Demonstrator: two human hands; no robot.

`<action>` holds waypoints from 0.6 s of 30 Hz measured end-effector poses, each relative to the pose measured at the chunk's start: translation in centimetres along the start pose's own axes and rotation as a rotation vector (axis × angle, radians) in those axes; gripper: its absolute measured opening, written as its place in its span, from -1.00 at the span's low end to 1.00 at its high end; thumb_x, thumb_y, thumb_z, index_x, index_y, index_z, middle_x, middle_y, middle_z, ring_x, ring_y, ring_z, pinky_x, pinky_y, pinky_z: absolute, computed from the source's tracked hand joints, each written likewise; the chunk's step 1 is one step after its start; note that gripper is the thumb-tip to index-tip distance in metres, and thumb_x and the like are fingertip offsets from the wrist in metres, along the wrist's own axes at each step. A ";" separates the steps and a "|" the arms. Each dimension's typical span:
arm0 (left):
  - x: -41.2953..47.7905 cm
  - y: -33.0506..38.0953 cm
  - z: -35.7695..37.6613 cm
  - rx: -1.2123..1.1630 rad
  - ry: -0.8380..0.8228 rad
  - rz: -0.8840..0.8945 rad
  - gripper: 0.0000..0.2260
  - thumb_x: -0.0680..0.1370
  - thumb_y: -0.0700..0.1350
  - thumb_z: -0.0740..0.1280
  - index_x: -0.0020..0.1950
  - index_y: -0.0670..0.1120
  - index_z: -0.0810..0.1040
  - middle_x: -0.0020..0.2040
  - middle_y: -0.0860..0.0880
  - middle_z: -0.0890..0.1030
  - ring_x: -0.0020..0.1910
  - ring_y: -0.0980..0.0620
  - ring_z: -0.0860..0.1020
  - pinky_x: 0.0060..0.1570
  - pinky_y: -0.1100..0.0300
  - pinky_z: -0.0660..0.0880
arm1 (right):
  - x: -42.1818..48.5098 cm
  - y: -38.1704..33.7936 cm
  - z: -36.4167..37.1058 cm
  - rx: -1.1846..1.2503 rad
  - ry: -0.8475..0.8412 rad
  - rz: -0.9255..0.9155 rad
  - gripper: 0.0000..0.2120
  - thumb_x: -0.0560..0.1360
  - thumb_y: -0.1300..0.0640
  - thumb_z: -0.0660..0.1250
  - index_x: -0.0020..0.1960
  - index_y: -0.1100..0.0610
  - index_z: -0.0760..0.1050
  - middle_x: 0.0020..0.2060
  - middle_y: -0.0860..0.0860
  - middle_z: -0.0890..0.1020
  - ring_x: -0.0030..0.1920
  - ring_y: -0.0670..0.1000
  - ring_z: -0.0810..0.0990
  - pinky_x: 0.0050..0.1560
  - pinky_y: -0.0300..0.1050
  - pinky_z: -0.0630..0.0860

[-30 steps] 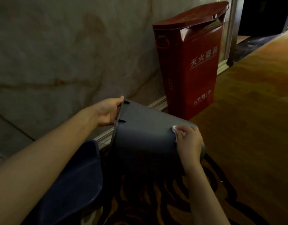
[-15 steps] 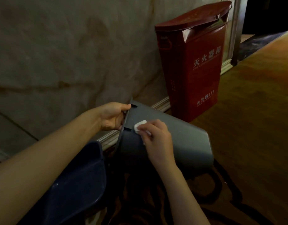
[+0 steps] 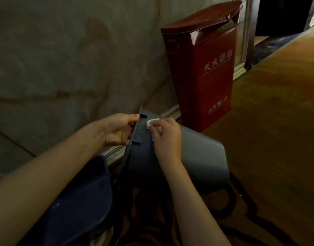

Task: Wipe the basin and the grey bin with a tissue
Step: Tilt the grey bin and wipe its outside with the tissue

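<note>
The grey bin (image 3: 200, 157) lies tilted on its side above the carpet, its open mouth turned left and its base to the right. My left hand (image 3: 117, 129) grips its rim at the upper left. My right hand (image 3: 166, 137) presses a small white tissue (image 3: 151, 122) against the bin's outer wall just below the rim. A dark blue basin (image 3: 78, 201) stands tilted at the lower left, partly behind my left forearm.
A tall red fire-extinguisher box (image 3: 204, 68) stands against the marble wall (image 3: 64, 59) just behind the bin. Patterned carpet (image 3: 276, 139) spreads to the right. A white skirting strip (image 3: 168, 112) runs along the wall's foot.
My right hand has slid the tissue from the bin's base end, along the wall, up to the rim. The left hand has kept its hold on the rim.
</note>
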State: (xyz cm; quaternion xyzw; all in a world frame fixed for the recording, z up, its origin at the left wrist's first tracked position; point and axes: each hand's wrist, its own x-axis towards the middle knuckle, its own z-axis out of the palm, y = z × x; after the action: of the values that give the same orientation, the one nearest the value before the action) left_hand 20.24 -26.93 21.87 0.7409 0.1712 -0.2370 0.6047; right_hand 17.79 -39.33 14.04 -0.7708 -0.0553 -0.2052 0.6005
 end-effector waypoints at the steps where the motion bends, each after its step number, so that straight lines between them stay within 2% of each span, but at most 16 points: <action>1: -0.1 0.0 0.2 0.012 0.009 0.006 -0.74 0.60 -0.05 0.08 -0.11 -0.06 0.54 -0.34 -0.01 0.67 -0.40 0.09 0.64 -0.39 0.16 0.61 | 0.4 0.7 -0.3 -0.019 0.031 0.042 -0.91 0.47 0.20 0.34 -0.06 0.10 0.61 -0.15 -0.11 0.43 -0.03 -0.05 0.44 -0.13 -0.39 0.27; 5: -0.5 0.2 0.3 0.010 0.038 -0.004 -0.75 0.62 -0.06 0.05 -0.09 -0.08 0.48 -0.47 0.00 0.60 -0.54 0.10 0.58 -0.58 0.27 0.49 | 1.0 4.5 -2.2 -0.059 0.154 0.270 -0.87 0.49 0.21 0.32 0.00 0.13 0.60 -0.06 -0.02 0.51 0.02 0.02 0.50 -0.01 -0.23 0.39; 8: -0.8 0.0 0.0 -0.005 0.045 -0.015 -0.74 0.62 -0.06 0.04 -0.14 -0.10 0.45 -0.53 0.00 0.57 -0.57 0.09 0.56 -0.59 0.27 0.48 | 0.6 7.6 -4.1 -0.112 0.247 0.434 -0.87 0.49 0.21 0.31 0.02 0.12 0.59 0.04 0.01 0.54 0.07 0.00 0.50 0.11 -0.08 0.49; 10: -1.0 -0.1 -0.3 -0.009 0.049 0.000 -0.75 0.62 -0.08 0.05 -0.16 -0.10 0.44 -0.54 0.00 0.55 -0.58 0.10 0.54 -0.59 0.27 0.48 | 0.5 9.2 -5.2 -0.137 0.291 0.498 -0.87 0.49 0.21 0.31 0.01 0.12 0.59 0.06 0.03 0.54 0.10 0.01 0.49 0.09 -0.09 0.47; 15: -1.2 0.0 -0.3 -0.024 0.044 0.028 -0.80 0.61 -0.15 0.08 -0.02 -0.12 0.49 -0.42 -0.03 0.66 -0.43 0.06 0.65 -0.46 0.18 0.58 | 0.5 10.3 -6.8 -0.207 0.322 0.561 -0.87 0.50 0.20 0.30 0.00 0.14 0.59 0.05 0.07 0.53 0.10 0.06 0.48 0.09 -0.05 0.42; 18: -1.0 0.2 0.0 0.012 0.065 0.035 -0.79 0.61 -0.15 0.06 -0.03 -0.12 0.49 -0.43 -0.02 0.67 -0.44 0.07 0.65 -0.48 0.17 0.58 | -0.2 8.5 -6.6 -0.169 0.307 0.508 -0.88 0.50 0.18 0.30 0.01 0.11 0.56 0.00 0.01 0.50 0.04 -0.01 0.48 -0.01 -0.15 0.40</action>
State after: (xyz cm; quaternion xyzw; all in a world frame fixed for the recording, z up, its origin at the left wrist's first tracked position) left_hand 19.49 -26.98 22.62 0.7545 0.1765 -0.2033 0.5985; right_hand 18.77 -47.93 7.54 -0.7672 0.2478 -0.1663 0.5678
